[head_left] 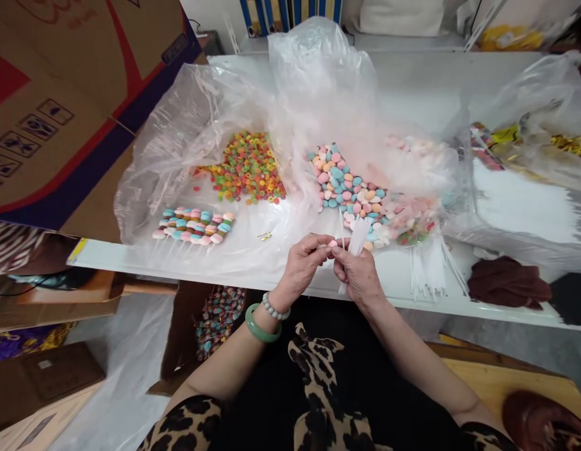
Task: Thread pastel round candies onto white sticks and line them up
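Observation:
Over the table's front edge, my two hands meet at the fingertips. My left hand [309, 258], with beads and a green bangle at its wrist, pinches a small pink candy [333, 243]. My right hand [361, 275] is closed around a bundle of flat white sticks [359, 237], its thumb and forefinger touching the candy. Just beyond lie pastel candies [340, 181] in pink, blue, orange and white. Further left are colourful ring-shaped gummies [250, 166] on clear plastic. Several candy skewers [196, 225] lie side by side near the front left.
More white sticks [429, 272] lie right of my hands, beside a dark brown cloth [509, 282]. A large cardboard box [78, 113] stands at the left. Below the table, an open box holds wrapped candy skewers [219, 319]. Plastic bags [323, 69] spread across the back.

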Demonstrator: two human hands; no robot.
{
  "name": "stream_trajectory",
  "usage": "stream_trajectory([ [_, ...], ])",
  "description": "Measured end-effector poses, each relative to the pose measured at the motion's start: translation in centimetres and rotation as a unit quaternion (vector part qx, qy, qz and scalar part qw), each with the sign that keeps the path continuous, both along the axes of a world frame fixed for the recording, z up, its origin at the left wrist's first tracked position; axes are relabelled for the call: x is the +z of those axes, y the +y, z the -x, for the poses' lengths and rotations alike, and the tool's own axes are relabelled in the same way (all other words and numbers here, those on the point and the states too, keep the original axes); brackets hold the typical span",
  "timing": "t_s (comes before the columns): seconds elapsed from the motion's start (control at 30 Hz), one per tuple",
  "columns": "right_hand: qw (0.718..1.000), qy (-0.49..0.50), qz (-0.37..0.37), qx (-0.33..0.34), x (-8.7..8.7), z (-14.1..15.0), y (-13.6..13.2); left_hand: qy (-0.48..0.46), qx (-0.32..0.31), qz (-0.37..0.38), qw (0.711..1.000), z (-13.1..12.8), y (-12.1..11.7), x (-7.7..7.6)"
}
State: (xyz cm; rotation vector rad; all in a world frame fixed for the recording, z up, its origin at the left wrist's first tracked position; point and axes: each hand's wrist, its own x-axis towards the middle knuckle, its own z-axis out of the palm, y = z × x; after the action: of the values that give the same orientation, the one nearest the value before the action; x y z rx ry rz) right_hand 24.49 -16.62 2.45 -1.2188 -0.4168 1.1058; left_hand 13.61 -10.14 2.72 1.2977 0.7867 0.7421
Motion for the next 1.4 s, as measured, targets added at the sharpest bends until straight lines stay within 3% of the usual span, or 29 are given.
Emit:
stream_trajectory([
  [0.23, 0.999, -0.025, 0.027, -0.033, -1.1, -0.6, 0.5, -0.028, -0.076, 0.130, 0.988, -0.1, -0.2, -1.7],
  [0.47, 0.997, -0.055, 0.037, -0.039, -2.1, -0.3, 0.2, -0.073, 0.018, 0.254, 0.964, 0.2, 0.5, -2.2],
  [0.67, 0.992, -0.102, 0.071, -0.017, -2.4, 0.2, 0.3, -0.121, 0.024, 0.234, 0.964, -0.4, -0.2, -1.8],
  [0.77, 0.991, -0.100, 0.088, -0.012, -2.4, 0.1, 0.1, -0.093, 0.003, 0.234, 0.968, -0.1, 0.0, -2.2],
  [0.97, 0.994, -0.080, 0.079, 0.009, -2.4, 0.0, -0.1, -0.043, 0.002, 0.145, 0.989, 0.6, 0.7, -2.8],
  [1.23, 0.992, -0.074, 0.091, -0.040, -3.1, 0.1, 0.6, -0.011, -0.050, 0.121, 0.991, 0.1, 0.0, -2.9],
  [1.33, 0.991, -0.084, 0.100, 0.000, -2.8, 0.0, 0.5, -0.011, -0.028, 0.114, 0.993, 0.2, 0.4, -3.2],
  [1.4, 0.988, -0.105, 0.104, 0.050, -2.4, -0.2, 0.1, -0.035, -0.017, 0.165, 0.985, 0.6, 1.0, -3.1],
])
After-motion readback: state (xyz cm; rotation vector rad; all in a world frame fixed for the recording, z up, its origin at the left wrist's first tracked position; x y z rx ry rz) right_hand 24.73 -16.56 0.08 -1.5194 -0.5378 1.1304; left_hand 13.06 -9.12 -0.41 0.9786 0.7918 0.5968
